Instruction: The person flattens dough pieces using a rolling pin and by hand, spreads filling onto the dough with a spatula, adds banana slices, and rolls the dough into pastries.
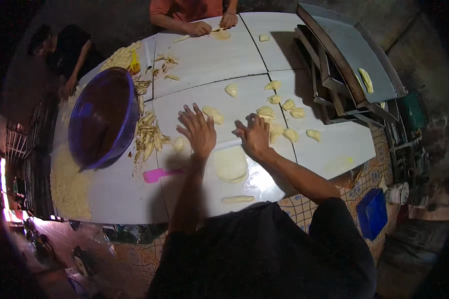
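A white rolling pin [228, 144] lies crosswise at the far edge of a flattened sheet of dough [231, 165]. My left hand [199, 132] is open, fingers spread, its palm over the pin's left end. Over the pin's right end rests my right hand [256, 135], its fingers a little bent and apart, not wrapped round it. Just beyond my left fingers sits a dough lump [214, 115]; several more, such as one piece [265, 111], lie beside my right hand. Nearest my body is a rolled dough strip [238, 199]. A pink scraper [157, 175] lies left of my left forearm.
A purple basin [133, 102] with brown contents stands on the white table [204, 57] at left, near twisted dough strips [148, 137]. Stacked metal trays [334, 37] occupy the right. Across, a co-worker's hands [200, 29] handle dough; another person [72, 55] is at far left.
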Available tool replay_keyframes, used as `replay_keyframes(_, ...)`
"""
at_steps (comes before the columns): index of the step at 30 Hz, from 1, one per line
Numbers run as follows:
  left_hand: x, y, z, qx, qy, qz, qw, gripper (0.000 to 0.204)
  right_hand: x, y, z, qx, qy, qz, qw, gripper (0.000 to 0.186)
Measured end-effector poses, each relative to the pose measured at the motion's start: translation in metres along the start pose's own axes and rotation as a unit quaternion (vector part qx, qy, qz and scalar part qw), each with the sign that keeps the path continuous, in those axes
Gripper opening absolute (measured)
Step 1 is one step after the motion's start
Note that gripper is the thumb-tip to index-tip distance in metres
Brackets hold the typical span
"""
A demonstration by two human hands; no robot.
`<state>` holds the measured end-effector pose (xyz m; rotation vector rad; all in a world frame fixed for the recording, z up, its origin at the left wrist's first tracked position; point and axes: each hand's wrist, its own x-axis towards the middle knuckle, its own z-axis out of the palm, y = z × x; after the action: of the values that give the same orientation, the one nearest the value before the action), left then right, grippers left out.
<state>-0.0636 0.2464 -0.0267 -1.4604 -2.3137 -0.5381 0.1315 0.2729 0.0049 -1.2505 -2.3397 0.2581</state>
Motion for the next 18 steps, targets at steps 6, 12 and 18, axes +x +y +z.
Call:
replay_keyframes(6,-0.044,-0.003,-0.047,-0.160,-0.211,0.297,0.917,0.063,0.021,-0.012,-0.022,0.245,0.076,0.037,0.966,0.030)
replay_keyframes(12,-0.110,-0.021,-0.141,-0.191,-0.073,0.017,0.979,0.066,0.037,-0.083,-0.039,0.357,-0.006,-0.001,0.934,0.020)
replay_keyframes(18,-0.220,-0.142,-0.149,-0.006,-0.034,-0.348,0.937,0.049,0.023,-0.212,0.076,0.190,-0.205,-0.237,0.931,0.027)
